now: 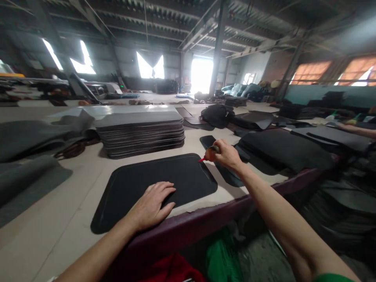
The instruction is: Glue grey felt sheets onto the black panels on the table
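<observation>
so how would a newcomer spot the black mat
On the pale table, find the stack of grey sheets. In front of it lies the black mat, the left hand on its near edge. Unlike the stacked sheets, it lies singly, a red-tipped tool at its far right corner.

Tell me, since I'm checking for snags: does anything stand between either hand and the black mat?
Nothing visible blocks the left hand, which rests on the black mat. Between the right hand and the mat's far right corner is only the small tool it grips; whether its red tip touches, I cannot tell.
</observation>
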A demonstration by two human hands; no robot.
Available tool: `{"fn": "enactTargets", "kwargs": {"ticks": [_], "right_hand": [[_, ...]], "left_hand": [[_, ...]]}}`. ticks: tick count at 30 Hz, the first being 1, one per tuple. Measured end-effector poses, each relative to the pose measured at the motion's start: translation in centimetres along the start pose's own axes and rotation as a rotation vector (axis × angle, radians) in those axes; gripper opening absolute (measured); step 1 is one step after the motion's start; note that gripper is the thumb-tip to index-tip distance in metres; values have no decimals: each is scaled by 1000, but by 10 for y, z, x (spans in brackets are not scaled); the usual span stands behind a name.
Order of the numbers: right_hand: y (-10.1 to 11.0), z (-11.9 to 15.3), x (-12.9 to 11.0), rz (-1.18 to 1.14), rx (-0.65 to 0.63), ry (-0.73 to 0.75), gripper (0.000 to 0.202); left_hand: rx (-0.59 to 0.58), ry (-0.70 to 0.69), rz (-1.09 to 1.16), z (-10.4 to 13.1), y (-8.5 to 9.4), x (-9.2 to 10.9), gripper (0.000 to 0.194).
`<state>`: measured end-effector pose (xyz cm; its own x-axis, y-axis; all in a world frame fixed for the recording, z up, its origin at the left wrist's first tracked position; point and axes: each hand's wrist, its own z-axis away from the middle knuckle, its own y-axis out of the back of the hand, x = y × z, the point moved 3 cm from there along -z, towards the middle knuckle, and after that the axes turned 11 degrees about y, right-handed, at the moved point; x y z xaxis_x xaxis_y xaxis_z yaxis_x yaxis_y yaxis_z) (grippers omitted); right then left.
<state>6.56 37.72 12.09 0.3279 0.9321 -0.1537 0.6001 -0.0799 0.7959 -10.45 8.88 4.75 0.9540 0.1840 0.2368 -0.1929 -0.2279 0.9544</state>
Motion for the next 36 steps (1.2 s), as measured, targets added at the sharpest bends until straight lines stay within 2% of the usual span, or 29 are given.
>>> {"fn": "enactTargets", "kwargs": {"ticks": [3, 6, 11, 14, 17, 20, 25, 28, 30, 33, 36], "right_hand": [[1, 0, -1, -2, 0, -6, 13], [10, 11, -4, -12, -34, 5, 17], [38, 54, -9, -48, -69, 28, 21], [54, 84, -12, -131, -60, -18, 18], [63, 109, -14, -199, -35, -92, 18], [66, 122, -15, -227, 21, -116, 23], [52, 119, -25, -311, 19, -94, 26], [40, 105, -46, -358, -40, -38, 24], [32, 94, -65, -396, -77, 18, 22], [22, 77, -91, -452, -115, 109, 19], [10, 62, -111, -495, -150, 198, 17]], "left_hand": [[2, 3, -4, 0, 1, 1, 39], [2, -3, -3, 0, 1, 1, 39], [0, -16, -3, -2, 1, 2, 39], [10, -24, -6, -3, 0, 2, 39], [18, -30, 5, -3, -2, 1, 39], [28, -36, 10, -2, -2, 0, 40], [47, -35, 7, -2, -2, 4, 40], [19, -48, 5, -3, 4, 8, 41], [-25, -71, -5, -2, 14, 5, 38], [-20, -43, -4, 11, 41, -19, 32], [145, 129, 46, 46, 69, -65, 36]]}}
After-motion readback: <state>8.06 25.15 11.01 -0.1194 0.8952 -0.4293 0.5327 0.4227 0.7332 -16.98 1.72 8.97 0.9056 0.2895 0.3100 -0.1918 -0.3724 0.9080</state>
